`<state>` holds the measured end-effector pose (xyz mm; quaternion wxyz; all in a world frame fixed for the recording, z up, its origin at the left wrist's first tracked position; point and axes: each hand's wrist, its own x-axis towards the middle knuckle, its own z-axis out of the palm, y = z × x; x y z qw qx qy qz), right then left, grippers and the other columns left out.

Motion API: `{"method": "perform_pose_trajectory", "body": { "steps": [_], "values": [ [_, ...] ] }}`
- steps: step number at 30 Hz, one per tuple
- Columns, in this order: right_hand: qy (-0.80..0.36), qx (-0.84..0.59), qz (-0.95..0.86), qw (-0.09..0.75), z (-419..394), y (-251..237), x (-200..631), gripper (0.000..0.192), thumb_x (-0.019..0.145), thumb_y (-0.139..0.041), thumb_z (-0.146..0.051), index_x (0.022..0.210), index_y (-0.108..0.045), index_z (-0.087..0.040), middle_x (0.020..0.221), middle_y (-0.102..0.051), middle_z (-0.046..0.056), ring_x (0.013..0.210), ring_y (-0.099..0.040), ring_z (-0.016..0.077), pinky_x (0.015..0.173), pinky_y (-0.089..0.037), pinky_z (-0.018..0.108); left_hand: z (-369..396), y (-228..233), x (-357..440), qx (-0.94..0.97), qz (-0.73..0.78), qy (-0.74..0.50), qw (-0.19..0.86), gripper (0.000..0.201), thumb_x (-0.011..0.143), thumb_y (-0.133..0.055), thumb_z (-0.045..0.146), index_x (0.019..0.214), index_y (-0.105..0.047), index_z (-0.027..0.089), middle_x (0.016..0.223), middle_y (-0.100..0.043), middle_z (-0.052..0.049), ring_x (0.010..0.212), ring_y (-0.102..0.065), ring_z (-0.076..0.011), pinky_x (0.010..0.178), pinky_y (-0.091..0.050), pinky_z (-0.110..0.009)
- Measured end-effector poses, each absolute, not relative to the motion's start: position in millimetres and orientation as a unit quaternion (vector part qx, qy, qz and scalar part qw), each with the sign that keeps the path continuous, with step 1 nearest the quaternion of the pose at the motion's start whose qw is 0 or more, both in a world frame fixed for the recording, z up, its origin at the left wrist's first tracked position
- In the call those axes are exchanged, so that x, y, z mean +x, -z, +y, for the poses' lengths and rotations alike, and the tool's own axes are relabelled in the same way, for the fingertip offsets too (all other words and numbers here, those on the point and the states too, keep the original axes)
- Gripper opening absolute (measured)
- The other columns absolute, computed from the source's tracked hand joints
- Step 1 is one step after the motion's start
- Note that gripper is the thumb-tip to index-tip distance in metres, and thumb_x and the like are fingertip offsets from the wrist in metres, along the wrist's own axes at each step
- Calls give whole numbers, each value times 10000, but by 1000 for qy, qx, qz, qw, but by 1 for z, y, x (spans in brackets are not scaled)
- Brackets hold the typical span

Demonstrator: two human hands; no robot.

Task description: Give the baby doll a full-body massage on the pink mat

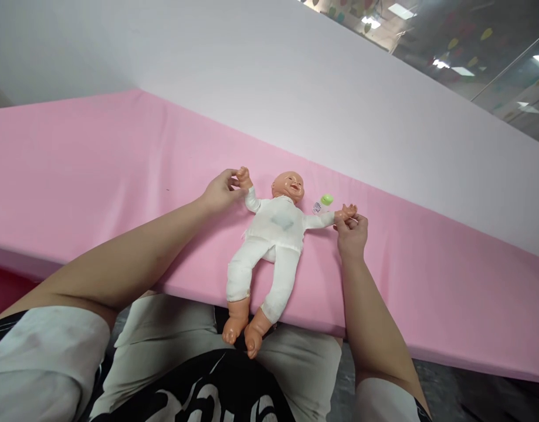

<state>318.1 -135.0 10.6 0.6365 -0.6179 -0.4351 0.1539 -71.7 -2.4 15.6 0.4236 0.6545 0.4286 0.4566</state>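
Note:
A baby doll (pixel 275 225) with a white cloth body lies face up on the pink padded surface, its feet hanging over the front edge toward me. My left hand (pixel 223 190) pinches the wrist of the doll's arm on the left. On the other side, my right hand (pixel 352 234) grips the doll's other wrist, with that arm stretched out sideways. Both of the doll's arms are spread away from its body. Close to its head lies a small clear bottle (pixel 317 207) with a green cap (pixel 326 199).
The pink padded surface (pixel 427 281) runs wide to both sides. Behind it rises a white wall (pixel 251 70), with glass panels (pixel 463 53) above at the right. My legs (pixel 172 334) are against the front edge.

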Motion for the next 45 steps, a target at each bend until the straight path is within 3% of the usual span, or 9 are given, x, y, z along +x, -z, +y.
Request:
{"method": "perform_pose_trajectory", "body": {
  "steps": [6,16,20,25,30,34,37,42,45],
  "values": [
    [-154,-544,-588,579,-145,-20,281,451,802,-848,-402,1192,-690,-238,1211,-758,73,1074,-737,226,997,-609,435,-28,-24,-58,774,309,-338,437,440,671,-848,374,1065,-769,195,777,-679,-7,628,-566,-127,599,-467,-271],
    [-162,-489,-774,367,-161,-34,260,250,829,-832,-281,1076,-798,-301,1108,-791,41,1071,-713,249,1005,-579,459,-37,-25,-51,876,181,-302,330,281,794,-770,317,1058,-809,229,1095,-738,-85,916,-694,-193,779,-570,-303],
    [-175,-495,-758,388,-160,-29,258,284,843,-832,-326,1124,-798,-307,1149,-795,41,1100,-720,251,1023,-580,458,-41,-26,-49,885,196,-299,299,274,796,-768,347,1039,-800,224,1072,-739,-80,925,-693,-204,778,-561,-301],
    [-161,-568,-633,500,-154,-20,261,396,842,-819,-423,1202,-768,-267,1188,-792,55,1045,-746,241,1002,-607,451,-41,-27,-52,808,345,-354,321,417,790,-766,441,1145,-756,222,920,-730,-21,685,-624,-141,663,-498,-274],
    [-147,-602,-509,597,-143,-16,292,694,871,-782,-478,1471,-548,-221,1210,-773,109,1078,-752,236,1018,-608,463,-16,-19,-64,686,447,-445,364,599,777,-744,392,1340,-616,230,1167,-725,-62,731,-629,-135,689,-505,-280],
    [-200,-639,-446,594,-130,2,331,939,730,-888,-437,1524,-429,-235,1387,-682,147,1185,-727,262,977,-645,451,9,-9,-78,609,527,-449,387,766,701,-792,370,1404,-523,227,1205,-693,-108,812,-679,-186,715,-537,-311],
    [-236,-673,-383,587,-120,18,351,899,699,-908,-440,1452,-463,-230,1437,-641,167,1102,-753,250,891,-682,412,21,-2,-88,599,593,-421,336,880,659,-841,404,1446,-487,234,1149,-702,-117,939,-700,-265,789,-541,-362],
    [-243,-673,-357,600,-111,29,362,881,707,-915,-452,1424,-447,-246,1459,-625,174,1041,-770,229,844,-699,377,21,2,-86,692,591,-333,247,676,749,-765,476,1354,-618,212,1266,-682,-191,1201,-647,-401,1023,-511,-505],
    [-233,-683,-361,591,-111,30,363,905,721,-915,-464,1454,-434,-243,1440,-643,167,1025,-777,228,843,-702,379,10,-1,-75,734,591,-287,172,636,829,-676,466,1399,-635,186,1522,-542,-239,1451,-448,-492,1180,-374,-625]
  ]
}}
